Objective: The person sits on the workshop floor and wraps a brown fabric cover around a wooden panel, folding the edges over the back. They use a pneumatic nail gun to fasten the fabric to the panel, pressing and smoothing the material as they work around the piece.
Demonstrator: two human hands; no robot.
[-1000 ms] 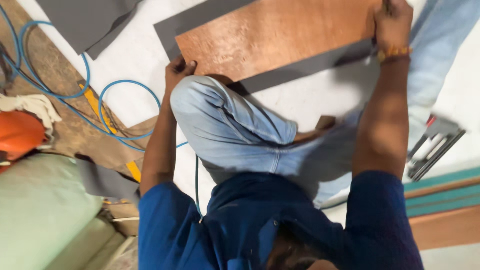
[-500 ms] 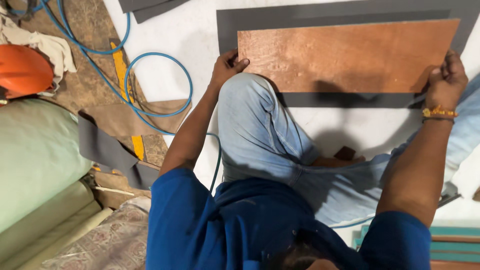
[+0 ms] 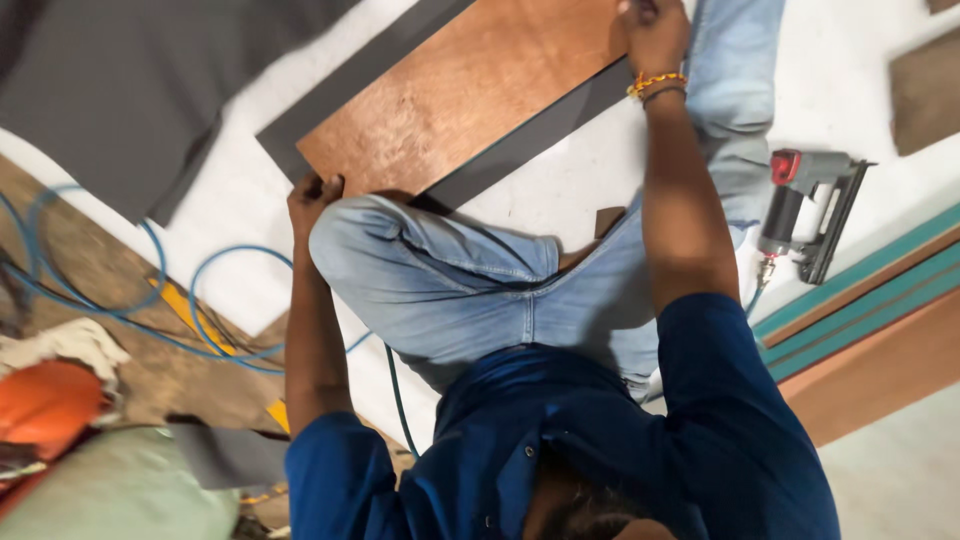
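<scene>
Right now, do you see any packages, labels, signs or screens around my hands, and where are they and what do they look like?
No packages, signs, labels or screens show.
Left hand: grips the near corner of the brown wooden board.
Right hand: grips the board's far end.
Grey sheet: flat on the floor under the board.
Nail gun: grey with a red cap, on the floor to the right; any label is too small to tell.

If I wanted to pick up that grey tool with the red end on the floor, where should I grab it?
Probably by the long straight handle of the grey nail gun with the red cap, coming down from above. It lies flat on its side on the white floor, so the handle is open to the fingers. A blue air hose seems to reach its lower end, so expect some tug.
</scene>
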